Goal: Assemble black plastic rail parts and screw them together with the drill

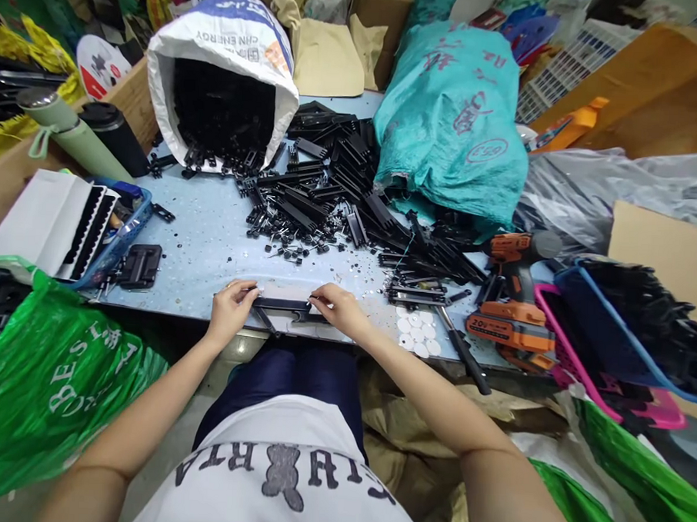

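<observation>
A long black plastic part (283, 305) lies across the table's front edge, with a thinner black piece angled below its left end. At its left end, my left hand (235, 302) is closed in a pinch; whatever sits between the fingertips is too small to make out. My right hand (338, 307) pinches at the right end of the part, over something tiny and pale that I cannot identify. Beyond the hands lies a pile of black strips (329, 175) with small black-headed pins (292, 235) scattered in front of it.
Behind stand a white sack (243, 25) of black parts and a teal sack (452, 119). To the right are white discs (418, 333), a black-handled tool (465, 351), an orange drill (510, 322) and a blue-rimmed bin (616, 334). At left are a blue basket (118, 235) and two bottles.
</observation>
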Tool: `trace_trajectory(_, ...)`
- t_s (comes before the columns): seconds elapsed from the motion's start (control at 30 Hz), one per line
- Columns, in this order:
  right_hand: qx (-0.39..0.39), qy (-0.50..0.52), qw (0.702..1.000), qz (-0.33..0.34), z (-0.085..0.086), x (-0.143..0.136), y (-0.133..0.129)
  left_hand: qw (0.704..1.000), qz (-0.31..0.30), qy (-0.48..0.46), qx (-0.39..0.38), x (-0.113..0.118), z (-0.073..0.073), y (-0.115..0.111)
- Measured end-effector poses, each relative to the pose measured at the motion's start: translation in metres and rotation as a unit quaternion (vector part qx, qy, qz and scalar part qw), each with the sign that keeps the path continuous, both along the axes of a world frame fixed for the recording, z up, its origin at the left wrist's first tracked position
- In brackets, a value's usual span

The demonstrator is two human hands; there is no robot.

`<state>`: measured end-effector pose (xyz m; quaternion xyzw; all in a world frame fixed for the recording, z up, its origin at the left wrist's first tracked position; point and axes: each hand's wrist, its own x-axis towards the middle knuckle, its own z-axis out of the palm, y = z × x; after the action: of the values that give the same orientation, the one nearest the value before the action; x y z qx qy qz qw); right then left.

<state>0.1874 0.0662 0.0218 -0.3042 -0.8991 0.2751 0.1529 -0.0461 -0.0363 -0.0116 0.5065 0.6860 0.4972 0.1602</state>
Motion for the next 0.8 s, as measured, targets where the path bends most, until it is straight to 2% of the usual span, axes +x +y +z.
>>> trace_trajectory(0.1,0.083,-0.07,0.994,0.006,0.002,-0.002,-0.006,0.999,0.024,0.031,-0.001,0.0,-0.002,-0.016)
trace_trajectory(0.2,0.132,-0.126,0.983,0.03,0.008,-0.003,-0.012,0.993,0.013,0.117,0.003,-0.002,0.002,-0.017)
trace_trajectory(0.3,0.134,-0.128,0.982,0.045,0.01,-0.005,-0.014,0.978,-0.049,0.205,-0.01,-0.004,0.003,-0.017)
trace_trajectory(0.43,0.126,-0.134,0.982,0.045,0.006,-0.007,-0.01,0.945,-0.122,0.3,-0.044,-0.007,-0.002,-0.02)
trace_trajectory(0.6,0.132,-0.083,0.986,0.059,-0.012,0.0,-0.007,0.915,-0.128,0.377,-0.063,0.003,0.007,-0.019)
trace_trajectory(0.7,0.135,-0.057,0.986,0.076,-0.03,0.013,-0.01,0.895,-0.195,0.395,-0.072,0.026,0.014,-0.005)
trace_trajectory(0.77,0.135,-0.068,0.986,0.074,-0.042,0.02,-0.011,0.883,-0.245,0.384,-0.109,0.043,0.014,0.006)
trace_trajectory(0.8,0.135,-0.077,0.986,0.066,-0.046,0.023,-0.01,0.882,-0.251,0.377,-0.129,0.051,0.013,0.011)
